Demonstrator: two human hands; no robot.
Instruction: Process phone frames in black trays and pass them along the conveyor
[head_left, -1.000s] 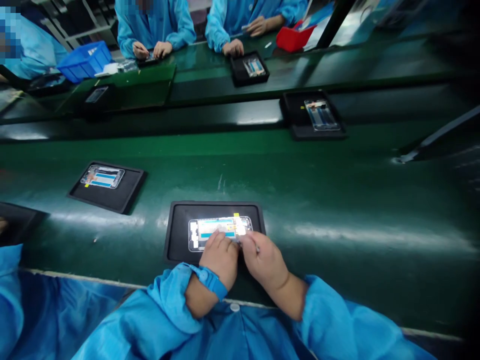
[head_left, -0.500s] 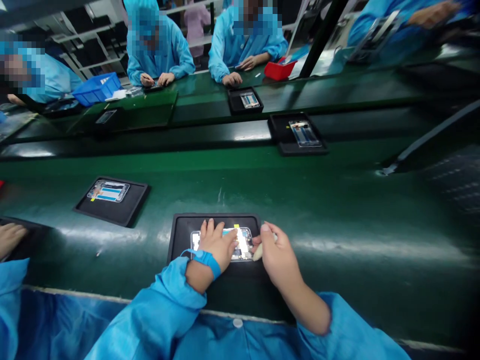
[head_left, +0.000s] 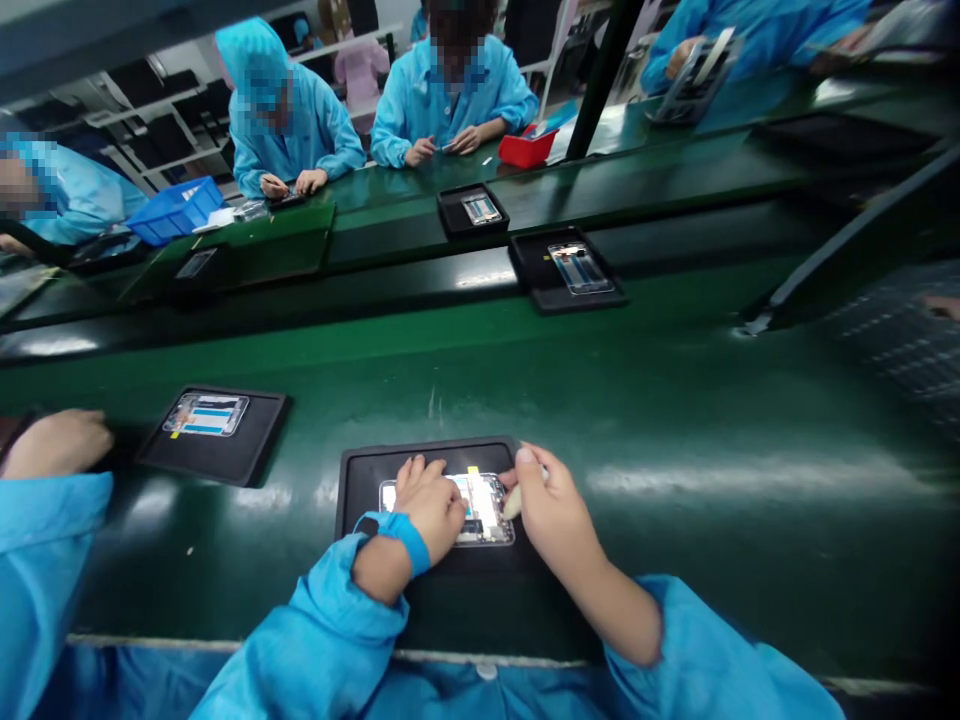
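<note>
1. Here, the left hand (head_left: pixel 429 508) lay flat on the phone (head_left: pixel 480 508), fingers spread and holding nothing, covering the phone's left half.
2. The right hand (head_left: pixel 551 510) was closed around a small pale stick (head_left: pixel 514 505), its tip touching the phone's right end.
3. The phone sat in a black tray (head_left: pixel 360 480) on the green belt (head_left: pixel 675 400), near the person's edge.
4. To the left, a second tray (head_left: pixel 247 450) held another phone; a neighbour's hand (head_left: pixel 56 443) rested just beside it.
5. Farther off, two more trays (head_left: pixel 536 270) stood on the belt, well apart from the hands.
6. Across it, people in blue coats worked beside a blue bin (head_left: pixel 174 210) and a red box (head_left: pixel 527 150).
</note>
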